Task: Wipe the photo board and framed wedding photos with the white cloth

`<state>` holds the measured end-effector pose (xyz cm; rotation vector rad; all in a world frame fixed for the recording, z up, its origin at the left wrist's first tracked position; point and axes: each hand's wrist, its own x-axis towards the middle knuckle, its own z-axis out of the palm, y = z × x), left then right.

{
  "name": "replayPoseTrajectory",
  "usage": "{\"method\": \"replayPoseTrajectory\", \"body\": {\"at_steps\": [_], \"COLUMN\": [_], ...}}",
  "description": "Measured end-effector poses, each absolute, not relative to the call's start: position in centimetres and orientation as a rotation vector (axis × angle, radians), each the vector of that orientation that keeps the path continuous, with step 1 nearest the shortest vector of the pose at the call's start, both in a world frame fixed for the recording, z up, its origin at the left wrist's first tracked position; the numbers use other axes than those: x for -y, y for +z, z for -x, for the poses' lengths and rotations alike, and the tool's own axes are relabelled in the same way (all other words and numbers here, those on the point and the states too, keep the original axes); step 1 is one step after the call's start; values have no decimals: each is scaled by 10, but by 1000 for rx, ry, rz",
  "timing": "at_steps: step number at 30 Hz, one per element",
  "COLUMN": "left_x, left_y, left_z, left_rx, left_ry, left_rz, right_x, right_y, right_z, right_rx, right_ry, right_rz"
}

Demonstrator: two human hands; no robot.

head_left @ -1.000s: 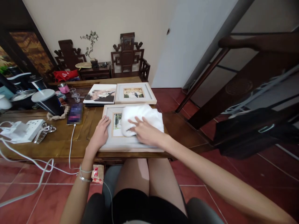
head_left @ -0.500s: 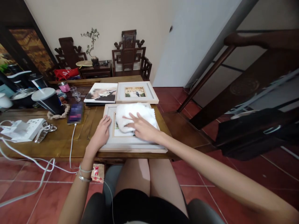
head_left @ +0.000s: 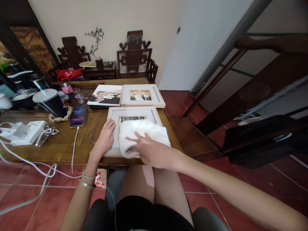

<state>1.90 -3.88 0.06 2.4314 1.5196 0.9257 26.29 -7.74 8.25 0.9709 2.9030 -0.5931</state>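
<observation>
A pale picture frame (head_left: 132,112) lies flat near the front edge of the wooden table (head_left: 60,144). A fluffy white cloth (head_left: 141,133) covers the frame's lower half. My right hand (head_left: 150,150) presses flat on the cloth with fingers spread. My left hand (head_left: 105,138) rests on the frame's left side, fingers stretched along it, holding it still. Only the top strip of the photo shows above the cloth.
Behind lie a second framed photo (head_left: 142,96) and a frameless print (head_left: 105,95). To the left are a phone (head_left: 78,116) on a white cable, keys (head_left: 47,133), a power strip (head_left: 24,132), cups and a dark tumbler (head_left: 49,102). A stair rail (head_left: 216,80) rises at right.
My right hand has dragged the cloth down the frame toward me, from the upper part to the lower edge, uncovering the top of the photo. My left hand stayed in place.
</observation>
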Motion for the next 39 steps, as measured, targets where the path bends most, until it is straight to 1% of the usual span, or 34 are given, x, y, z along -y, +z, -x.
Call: {"method": "replayPoseTrajectory", "body": {"at_steps": [3, 5, 9, 13, 15, 17, 21, 24, 27, 29, 32, 35, 37, 39], "left_x": [38, 38, 39, 42, 44, 46, 51, 54, 53, 51, 48, 47, 46, 45], "left_y": [0, 0, 2, 6, 9, 13, 22, 25, 24, 21, 17, 16, 16, 16], "left_z": [-20, -20, -20, -22, -23, -25, -30, -33, -34, -33, -32, -31, -29, -28], "left_rx": [-1521, -1509, -1508, -1512, -1519, -1541, -1581, -1577, -1572, -1583, -1594, -1607, -1615, -1614], "left_ry": [936, 928, 939, 996, 1033, 1077, 1153, 1194, 1186, 1114, 1010, 1009, 1021, 1024], "left_rz": [-2416, -2396, -2338, -2286, -2264, -2230, -2110, -2021, -2009, -2068, -2182, -2216, -2207, -2205], "right_x": [90, 89, 66, 23, 3, -8, 8, 42, 74, 89, 99, 102, 102, 102], "right_y": [108, 115, 96, 74, 72, 74, 72, 65, 63, 70, 97, 123, 125, 112], "right_z": [-270, -261, -230, -205, -196, -189, -186, -195, -214, -230, -245, -241, -229, -219], "right_rx": [-2848, -2831, -2829, -2868, -2874, -2883, -2957, -2989, -2987, -2985, -2923, -2825, -2857, -2968], "right_ry": [-752, -700, -291, 105, 220, 262, 189, 26, -159, -258, -337, -363, -383, -380], "right_rz": [-877, -899, -1068, -1280, -1315, -1279, -1117, -944, -866, -851, -893, -920, -858, -807]}}
